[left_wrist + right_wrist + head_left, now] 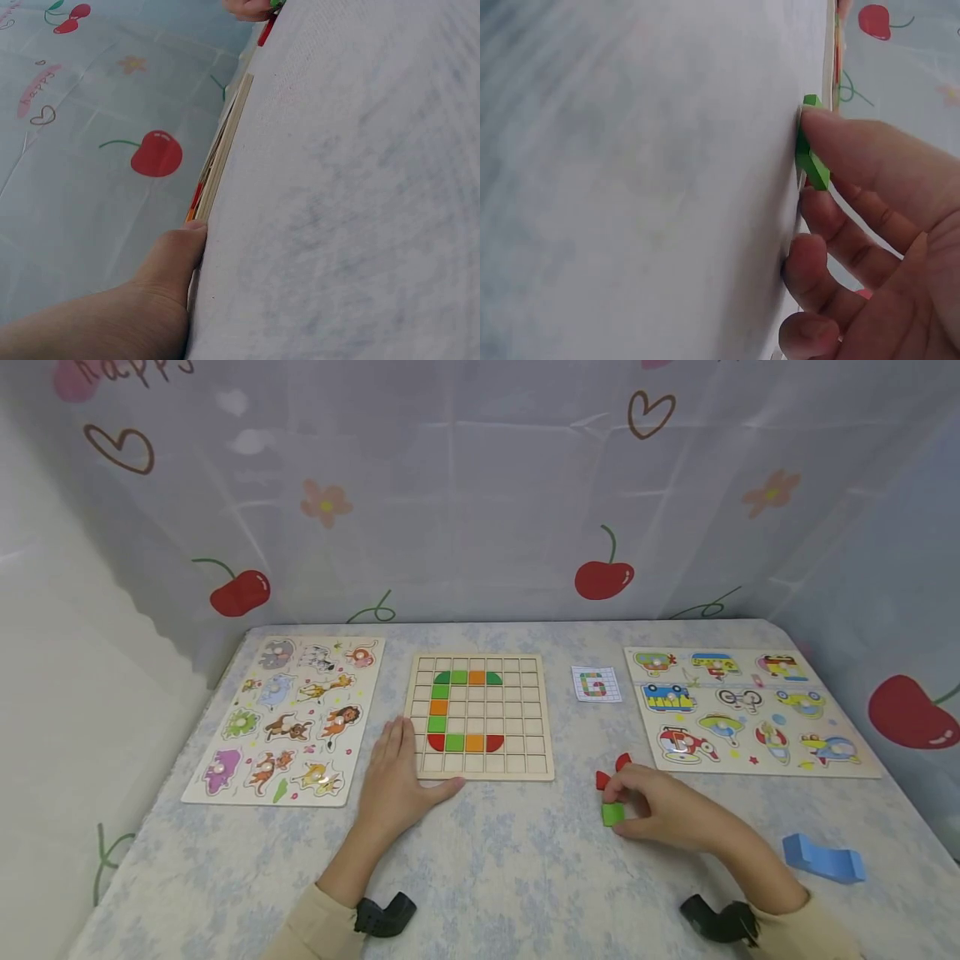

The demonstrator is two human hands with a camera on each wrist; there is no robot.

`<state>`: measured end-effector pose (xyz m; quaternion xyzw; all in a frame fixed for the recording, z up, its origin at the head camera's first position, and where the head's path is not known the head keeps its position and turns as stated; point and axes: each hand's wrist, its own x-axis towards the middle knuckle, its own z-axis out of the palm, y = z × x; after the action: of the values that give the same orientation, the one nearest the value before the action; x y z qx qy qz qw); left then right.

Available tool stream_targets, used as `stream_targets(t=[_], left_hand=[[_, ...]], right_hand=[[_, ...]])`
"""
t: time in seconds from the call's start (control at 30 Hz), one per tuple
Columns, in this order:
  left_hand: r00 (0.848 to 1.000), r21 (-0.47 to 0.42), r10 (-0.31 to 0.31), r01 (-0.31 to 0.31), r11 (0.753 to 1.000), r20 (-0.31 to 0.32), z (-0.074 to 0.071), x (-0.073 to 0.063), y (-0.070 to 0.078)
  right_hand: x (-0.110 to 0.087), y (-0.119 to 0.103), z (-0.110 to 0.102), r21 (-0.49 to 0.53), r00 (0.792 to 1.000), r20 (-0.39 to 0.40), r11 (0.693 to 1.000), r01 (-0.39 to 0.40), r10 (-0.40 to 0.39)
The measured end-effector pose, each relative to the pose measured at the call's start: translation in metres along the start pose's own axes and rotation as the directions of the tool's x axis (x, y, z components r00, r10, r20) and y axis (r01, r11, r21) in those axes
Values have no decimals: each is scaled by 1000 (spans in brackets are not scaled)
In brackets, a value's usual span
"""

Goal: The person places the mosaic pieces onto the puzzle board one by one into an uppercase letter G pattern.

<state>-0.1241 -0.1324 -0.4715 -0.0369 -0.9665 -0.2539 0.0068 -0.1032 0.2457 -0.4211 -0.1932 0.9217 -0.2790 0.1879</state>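
My left hand rests at the lower-left corner of a wooden grid board, fingers straight along its left side and thumb at the front edge. In the left wrist view the thumb touches the board's edge. Green, orange and red pieces form a C-like outline on the grid. To the right, my right hand pinches a green square block between thumb and index finger at the tabletop. In the right wrist view the thumb lies against the green block. Red pieces lie just beyond the fingers, partly hidden.
A small pattern card lies right of the board. An animal puzzle board is at the left, a vehicle puzzle board at the right. A blue curved block sits near my right forearm. A printed curtain hangs behind the table.
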Motion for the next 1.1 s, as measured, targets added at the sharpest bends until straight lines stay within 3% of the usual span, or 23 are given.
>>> stream_targets(t=[0.23,0.37,0.6,0.9,1.1], left_hand=[[1000,6,7,-7,1000,-2,1,1,-2],[1000,10,6,-6,1000,-1,1,1,-3],[1000,5,-5,5,1000,13,1,1,-3],[1000,-3,-10,10,1000,18,0,1,-1],[1000,-3,-21,21,1000,23,1,1,-2]], right_hand=[[8,-2,0,81,1000,29,997,9,-11],[19,-5,-2,145,999,-1,988,49,-50],[55,-20,-1,241,998,-49,969,60,-50],[106,-46,8,262,991,-131,963,68,-35],[132,-62,18,280,983,-183,960,29,24]])
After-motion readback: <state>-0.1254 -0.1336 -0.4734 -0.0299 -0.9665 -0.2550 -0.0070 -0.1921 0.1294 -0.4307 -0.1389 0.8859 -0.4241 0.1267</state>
